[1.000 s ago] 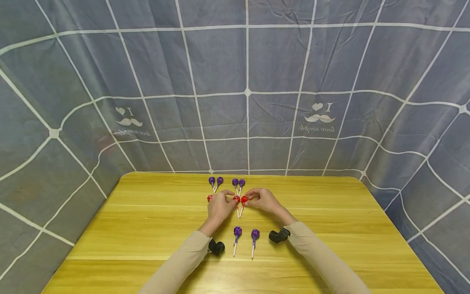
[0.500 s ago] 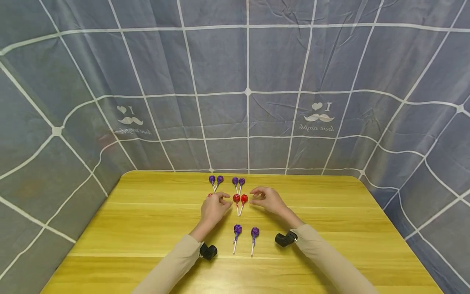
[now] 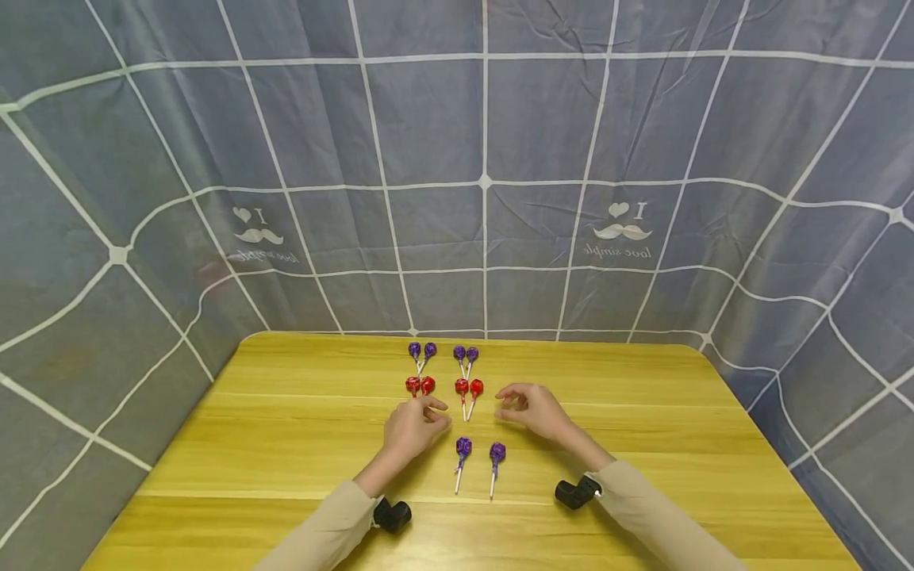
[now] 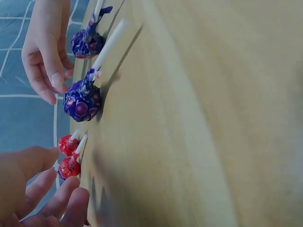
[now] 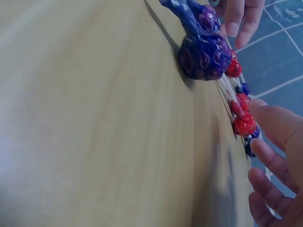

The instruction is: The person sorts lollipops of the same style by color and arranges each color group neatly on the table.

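Observation:
Both bare hands hover apart over the table in the head view, fingers loosely bent, with nothing in them. Between and just beyond them, a red-wrapped lollipop and a second red lollipop lie with stick ends together in a V. My left hand is just in front of another red pair, whose sticks it partly hides. To the right of the middle pair is my right hand. Nearer me lie two separate purple lollipops, one on the left and one on the right.
Toward the table's back edge lie a left purple pair and a middle purple pair, each in a V. The wooden table is bordered by a grey curtain with white lines. Black wrist cameras sit at both cuffs.
The fingers have let go of the middle red lollipops. Both hands have drawn apart and back toward the person, uncovering the left red pair. The lollipops stay in place.

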Action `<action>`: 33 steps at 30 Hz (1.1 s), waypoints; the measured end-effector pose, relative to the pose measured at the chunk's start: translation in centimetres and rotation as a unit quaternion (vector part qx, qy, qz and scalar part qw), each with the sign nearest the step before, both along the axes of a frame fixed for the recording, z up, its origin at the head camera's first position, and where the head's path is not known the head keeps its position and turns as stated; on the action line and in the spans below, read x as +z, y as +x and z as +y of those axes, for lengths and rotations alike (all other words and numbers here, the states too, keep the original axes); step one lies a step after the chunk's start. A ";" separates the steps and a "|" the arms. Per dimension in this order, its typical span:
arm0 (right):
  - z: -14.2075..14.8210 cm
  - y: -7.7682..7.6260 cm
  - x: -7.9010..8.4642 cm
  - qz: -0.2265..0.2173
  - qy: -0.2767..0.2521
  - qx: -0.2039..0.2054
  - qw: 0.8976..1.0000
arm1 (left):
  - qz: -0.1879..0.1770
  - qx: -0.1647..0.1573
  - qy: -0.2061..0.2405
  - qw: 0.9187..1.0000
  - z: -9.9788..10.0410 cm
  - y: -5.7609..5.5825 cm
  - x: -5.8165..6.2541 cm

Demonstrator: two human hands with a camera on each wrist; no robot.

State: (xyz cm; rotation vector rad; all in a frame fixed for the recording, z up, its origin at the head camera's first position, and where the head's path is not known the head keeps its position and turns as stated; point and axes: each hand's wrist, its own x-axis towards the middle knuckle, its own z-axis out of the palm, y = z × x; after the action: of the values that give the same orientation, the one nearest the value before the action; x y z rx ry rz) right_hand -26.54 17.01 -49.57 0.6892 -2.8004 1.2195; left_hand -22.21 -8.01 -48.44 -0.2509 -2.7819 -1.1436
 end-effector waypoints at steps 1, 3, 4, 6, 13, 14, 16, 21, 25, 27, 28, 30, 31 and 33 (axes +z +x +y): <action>0.1 0.2 0.0 -0.001 0.000 0.001 1.000 | -0.005 -0.007 -0.001 1.000 -0.1 0.2 0.0; 0.3 0.6 0.0 -0.006 0.002 0.004 1.000 | -0.016 -0.025 0.000 1.000 -0.3 0.5 -0.1; 0.3 0.8 0.0 -0.011 0.001 0.006 1.000 | -0.022 -0.035 0.002 0.999 -0.3 0.6 -0.1; 0.4 1.3 0.0 -0.020 0.000 0.010 1.000 | -0.036 -0.055 0.004 0.998 -0.5 0.7 0.0; 0.8 2.3 -0.3 -0.037 -0.021 0.043 0.998 | -0.054 -0.136 0.019 0.989 -1.2 0.7 -0.1; 0.8 2.4 -0.4 -0.041 -0.025 0.047 0.998 | -0.056 -0.148 0.025 0.987 -1.3 0.7 -0.1; 0.9 2.5 -0.5 -0.050 -0.032 0.054 0.997 | -0.060 -0.170 0.036 0.983 -1.4 0.7 -0.3; 1.1 3.0 -0.8 -0.063 -0.037 0.072 0.995 | -0.066 -0.196 0.046 0.977 -1.2 0.7 -0.7; 1.2 3.6 -0.8 -0.075 -0.042 0.082 0.993 | -0.069 -0.207 0.042 0.975 -1.0 0.8 -0.8; 1.3 3.8 -0.8 -0.079 -0.044 0.082 0.993 | -0.072 -0.212 0.040 0.974 -1.0 0.8 -0.7; 1.4 3.9 -0.9 -0.078 -0.043 0.080 0.993 | -0.073 -0.215 0.041 0.973 -1.0 0.8 -0.7; 1.5 4.0 -0.9 -0.075 -0.044 0.080 0.993 | -0.076 -0.218 0.040 0.972 -0.9 0.8 -0.6; 1.5 4.1 -1.0 -0.073 -0.044 0.079 0.993 | -0.076 -0.221 0.040 0.971 -0.9 0.8 -0.6; 1.5 4.1 -1.0 -0.071 -0.041 0.077 0.994 | -0.075 -0.227 0.039 0.970 -0.9 0.7 -0.6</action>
State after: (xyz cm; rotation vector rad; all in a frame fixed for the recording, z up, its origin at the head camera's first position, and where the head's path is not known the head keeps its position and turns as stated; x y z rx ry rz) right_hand -22.42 18.55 -50.60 0.8613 -2.8336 1.4560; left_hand -21.46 -8.89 -49.06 -0.8620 -2.8844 -1.4136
